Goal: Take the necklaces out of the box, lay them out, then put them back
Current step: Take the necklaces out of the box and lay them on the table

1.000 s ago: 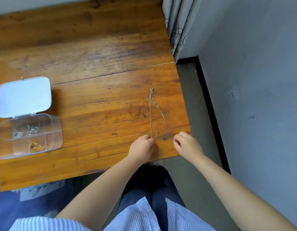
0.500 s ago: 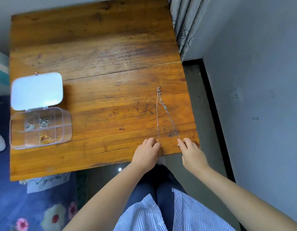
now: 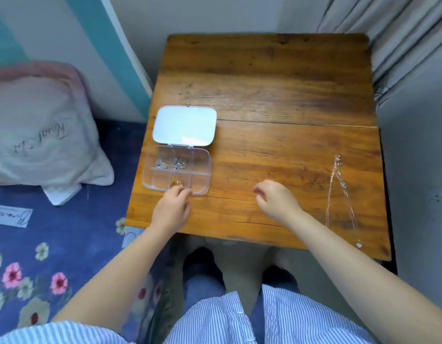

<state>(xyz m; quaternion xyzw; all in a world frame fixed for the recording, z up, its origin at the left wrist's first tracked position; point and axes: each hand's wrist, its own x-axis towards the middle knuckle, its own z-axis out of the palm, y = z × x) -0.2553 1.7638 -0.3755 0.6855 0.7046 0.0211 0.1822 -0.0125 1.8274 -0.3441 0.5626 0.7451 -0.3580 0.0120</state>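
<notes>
**Q:** Wooden table (image 3: 277,100), seen from above: what stands on it, and how many of each?

**A:** One clear plastic box (image 3: 176,170) at the table's left side, near the front edge, its lid (image 3: 184,126) swung fully open and lying flat behind it. One thin laid-out necklace (image 3: 339,192) lies at the far right of the table, doubled into a long narrow loop that runs from the clasp end at the back to a small pale pendant near the front edge. It is well apart from the box.

**Q:** What does the box hold?

**A:** The box is divided into two rows of compartments. Two silver necklaces (image 3: 170,164) sit bunched in the back row, in neighbouring compartments. One gold necklace (image 3: 175,182) sits in the middle of the front row. The other compartments look bare.

**Q:** And the hands?

**A:** Two bare hands. The left hand (image 3: 171,207) is at the front wall of the box, fingertips pinched together at the gold necklace; whether they actually grip the chain cannot be told. The right hand (image 3: 277,199) hovers over bare wood between box and laid-out necklace, fingers loosely curled, holding nothing.

**Q:** Surroundings?

**A:** One pillow (image 3: 41,130) on a blue flowered bedspread (image 3: 41,256) to the left; grey curtain (image 3: 401,40) at the right rear; striped shirt (image 3: 215,321) at the bottom.
</notes>
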